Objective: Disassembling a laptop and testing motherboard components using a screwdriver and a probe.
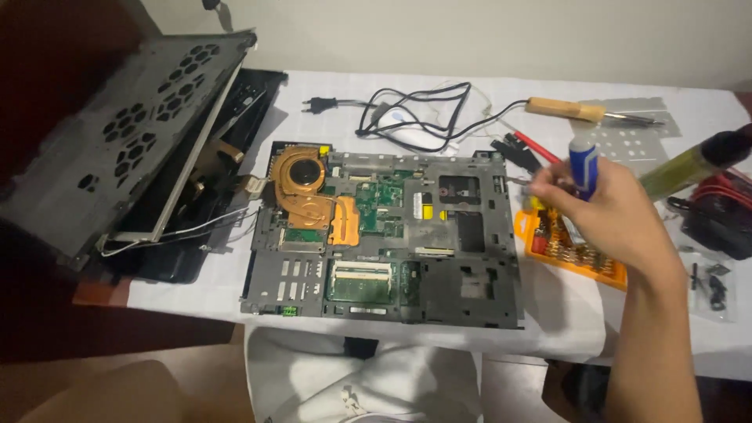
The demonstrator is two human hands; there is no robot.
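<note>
White-clothed desk [564, 313]. My right hand [607, 211] grips blue-handled screwdriver [583, 168], tip at right edge of opened laptop base [384, 235]. Left hand unseen. Risk: slip gouges board; bit tray [572, 251] under wrist tips.

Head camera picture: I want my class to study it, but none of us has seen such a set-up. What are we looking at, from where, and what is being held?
There is no machine at work here, only a person. The camera sits on the person's head and looks down, so you see the table as that person does. Only the right hand shows; the left is out of view. Its fingers hold a blue and white screwdriver. On the white tablecloth lies an opened laptop base with its green circuit board and a copper cooling fan laid bare. To the left, the detached screen panel leans tilted. Under the hand sits an orange tray of screwdriver bits. Further back lie a black power cable and a wooden-handled soldering iron.
</note>
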